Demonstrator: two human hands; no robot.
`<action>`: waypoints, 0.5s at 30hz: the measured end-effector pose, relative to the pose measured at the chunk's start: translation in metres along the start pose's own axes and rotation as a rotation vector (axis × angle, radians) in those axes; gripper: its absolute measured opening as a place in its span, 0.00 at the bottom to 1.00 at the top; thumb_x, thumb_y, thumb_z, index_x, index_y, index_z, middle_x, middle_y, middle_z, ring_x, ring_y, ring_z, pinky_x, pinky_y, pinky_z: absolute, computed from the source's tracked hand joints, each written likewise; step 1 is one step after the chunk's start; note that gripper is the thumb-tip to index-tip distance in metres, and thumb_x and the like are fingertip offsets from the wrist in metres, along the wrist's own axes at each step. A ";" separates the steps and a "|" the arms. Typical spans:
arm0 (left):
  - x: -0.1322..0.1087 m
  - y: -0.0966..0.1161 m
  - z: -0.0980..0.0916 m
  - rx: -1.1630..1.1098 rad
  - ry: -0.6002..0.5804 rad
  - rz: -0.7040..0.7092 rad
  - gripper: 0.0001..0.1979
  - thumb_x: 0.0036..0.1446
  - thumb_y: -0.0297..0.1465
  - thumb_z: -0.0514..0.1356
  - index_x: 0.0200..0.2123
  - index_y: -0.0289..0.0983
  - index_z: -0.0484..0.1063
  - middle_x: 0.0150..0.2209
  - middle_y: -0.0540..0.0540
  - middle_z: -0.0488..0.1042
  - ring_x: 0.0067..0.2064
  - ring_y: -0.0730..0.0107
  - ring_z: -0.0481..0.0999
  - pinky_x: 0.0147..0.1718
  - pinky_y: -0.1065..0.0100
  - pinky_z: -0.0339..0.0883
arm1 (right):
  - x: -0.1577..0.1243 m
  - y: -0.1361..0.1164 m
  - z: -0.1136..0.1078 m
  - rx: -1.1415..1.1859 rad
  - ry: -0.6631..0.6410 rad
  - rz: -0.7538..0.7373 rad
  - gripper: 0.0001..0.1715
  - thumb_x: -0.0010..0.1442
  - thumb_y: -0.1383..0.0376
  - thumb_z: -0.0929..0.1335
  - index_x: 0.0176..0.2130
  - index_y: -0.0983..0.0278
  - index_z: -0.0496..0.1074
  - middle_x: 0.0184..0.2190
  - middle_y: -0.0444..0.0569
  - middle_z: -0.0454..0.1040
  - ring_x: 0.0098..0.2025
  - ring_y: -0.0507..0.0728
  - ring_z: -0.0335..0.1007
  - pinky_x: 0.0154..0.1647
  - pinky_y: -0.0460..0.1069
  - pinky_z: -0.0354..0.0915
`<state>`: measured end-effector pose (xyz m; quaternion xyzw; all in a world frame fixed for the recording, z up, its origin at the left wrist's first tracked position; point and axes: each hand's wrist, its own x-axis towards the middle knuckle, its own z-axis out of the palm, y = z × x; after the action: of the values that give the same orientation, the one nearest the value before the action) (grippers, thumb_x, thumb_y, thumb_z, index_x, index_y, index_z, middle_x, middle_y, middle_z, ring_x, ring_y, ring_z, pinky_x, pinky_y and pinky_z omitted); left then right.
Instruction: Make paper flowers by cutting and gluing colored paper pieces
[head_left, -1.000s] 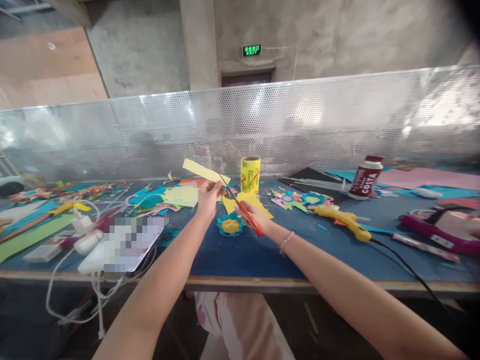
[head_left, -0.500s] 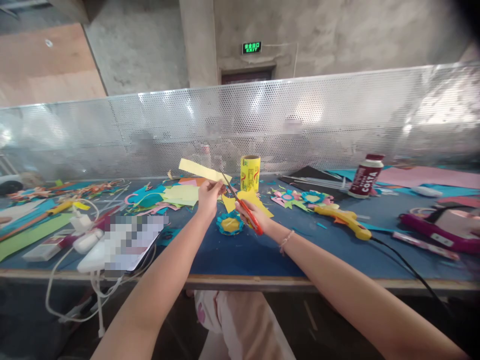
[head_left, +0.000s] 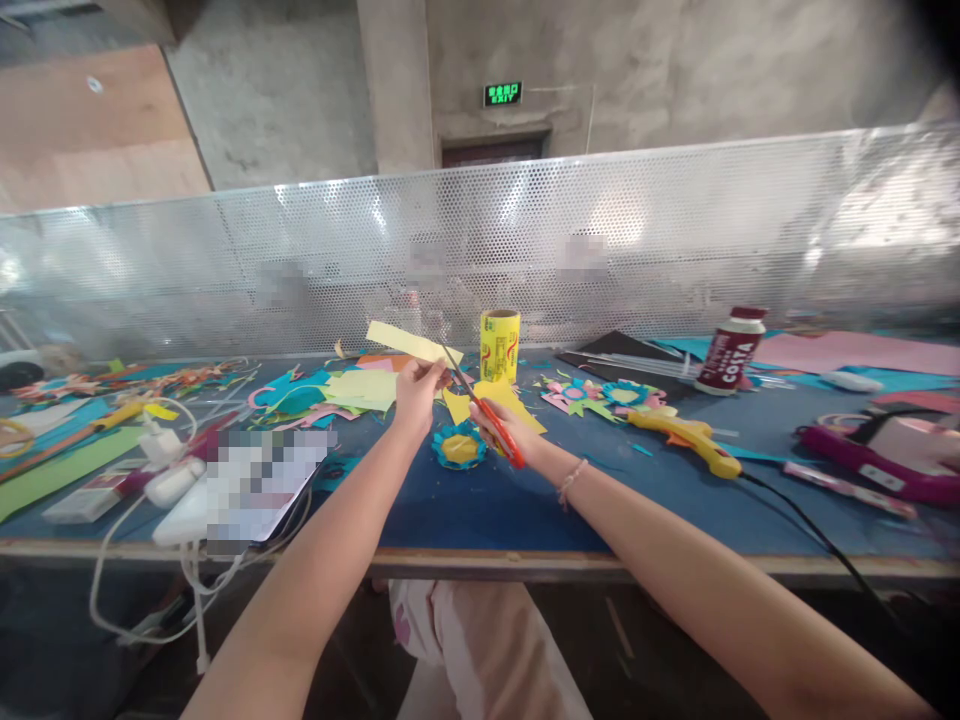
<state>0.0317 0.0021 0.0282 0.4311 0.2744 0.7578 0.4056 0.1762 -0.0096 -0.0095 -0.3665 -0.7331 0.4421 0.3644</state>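
Note:
My left hand [head_left: 421, 392] pinches a pale yellow paper strip [head_left: 397, 340], which sticks out up and to the left. My right hand [head_left: 502, 420] is wrapped round the red handles of the scissors [head_left: 508, 436]. Their blades point up and left, at the strip's right end beside my left fingertips. Just below the hands, a blue paper flower with a yellow centre [head_left: 459, 447] lies on the table. Yellow paper [head_left: 531, 409] lies behind my right hand, in front of an upright yellow roll [head_left: 500, 345].
A yellow glue gun [head_left: 694, 440] with a black cord and a dark red bottle [head_left: 731, 352] are at the right. Paper flowers [head_left: 626, 394] lie behind the gun. At the left are a phone [head_left: 274, 485], white cables and coloured paper [head_left: 364, 388].
The free left end of the strip has shifted slightly right and down. Both hands keep nearly the same place and hold.

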 end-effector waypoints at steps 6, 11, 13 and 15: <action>0.000 0.000 0.001 0.008 0.011 0.003 0.15 0.38 0.34 0.66 0.19 0.34 0.62 0.18 0.52 0.66 0.23 0.77 0.69 0.28 0.71 0.64 | 0.000 0.000 0.000 -0.011 0.029 -0.011 0.24 0.52 0.44 0.59 0.26 0.61 0.55 0.15 0.38 0.55 0.16 0.47 0.53 0.15 0.44 0.51; 0.000 0.000 0.001 0.004 0.007 0.006 0.15 0.38 0.33 0.66 0.20 0.34 0.62 0.19 0.52 0.67 0.23 0.77 0.69 0.28 0.71 0.64 | -0.001 -0.003 0.001 -0.006 0.035 -0.014 0.24 0.51 0.44 0.60 0.25 0.61 0.55 0.15 0.38 0.55 0.16 0.47 0.52 0.15 0.44 0.50; 0.001 -0.001 0.000 -0.006 0.003 0.004 0.14 0.38 0.33 0.66 0.20 0.34 0.63 0.19 0.51 0.67 0.23 0.77 0.69 0.28 0.71 0.64 | -0.002 -0.004 0.001 0.010 0.028 0.004 0.24 0.51 0.44 0.60 0.25 0.61 0.55 0.15 0.38 0.54 0.16 0.47 0.52 0.15 0.44 0.50; 0.001 -0.001 0.000 -0.009 0.007 -0.001 0.14 0.38 0.33 0.66 0.20 0.34 0.63 0.20 0.51 0.68 0.23 0.77 0.69 0.28 0.71 0.65 | -0.002 -0.004 0.000 0.022 0.023 0.017 0.24 0.51 0.43 0.60 0.25 0.61 0.55 0.15 0.38 0.54 0.16 0.47 0.52 0.15 0.44 0.50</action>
<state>0.0315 0.0033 0.0278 0.4263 0.2728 0.7604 0.4070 0.1758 -0.0127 -0.0061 -0.3736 -0.7209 0.4489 0.3731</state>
